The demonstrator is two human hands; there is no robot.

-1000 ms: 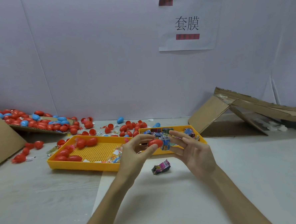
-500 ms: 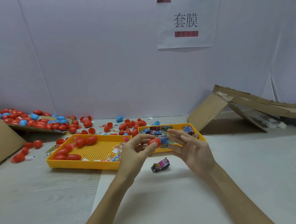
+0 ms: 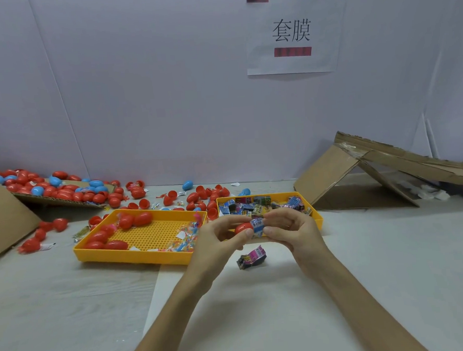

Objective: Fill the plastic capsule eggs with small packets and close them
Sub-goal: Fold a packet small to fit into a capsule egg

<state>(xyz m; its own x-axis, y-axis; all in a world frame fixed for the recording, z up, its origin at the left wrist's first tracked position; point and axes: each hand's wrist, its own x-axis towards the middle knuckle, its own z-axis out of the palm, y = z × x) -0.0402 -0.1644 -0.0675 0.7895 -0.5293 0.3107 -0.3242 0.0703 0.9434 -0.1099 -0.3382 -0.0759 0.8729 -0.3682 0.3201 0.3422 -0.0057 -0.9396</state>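
Observation:
My left hand pinches a red capsule egg half between thumb and fingers, above the table's middle. My right hand pinches a small blue packet that sticks out of the egg half's open end. A second, pink and black packet lies on the white sheet just below my hands. Behind my hands a yellow tray holds several coloured packets. To its left another yellow tray holds several closed red eggs and small clear packets.
Loose red and blue eggs cover a cardboard sheet and the table at the back left. A cardboard flap stands at the far left. A collapsed cardboard box leans at the back right. A paper sign hangs on the wall.
My right hand's fingers have curled in closer to the egg half, pressing the blue packet further against it. Both hands stay in the same place above the table.

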